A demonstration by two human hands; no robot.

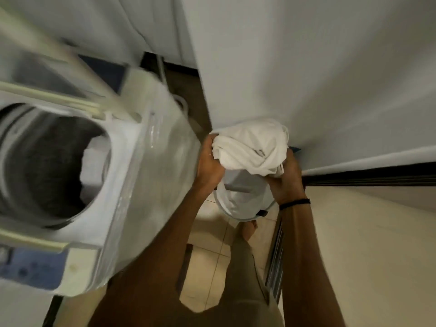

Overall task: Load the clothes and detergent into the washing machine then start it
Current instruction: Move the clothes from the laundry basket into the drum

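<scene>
A bundle of white clothes (252, 147) is held above a white laundry basket (238, 201) on the floor, to the right of the washing machine. My left hand (208, 165) grips the bundle's left edge. My right hand (286, 177), with a black band on the wrist, grips its right edge. The top-loading washing machine (132, 175) stands at the left with its lid up. Its drum (40, 161) is open, and something white lies inside against the right wall.
A blue control panel (30, 270) sits at the machine's near edge. A white wall (306, 67) rises right behind the basket. Dark sliding-door tracks (368, 178) run at the right. Beige floor tiles (210, 234) and my bare foot (250, 230) lie below.
</scene>
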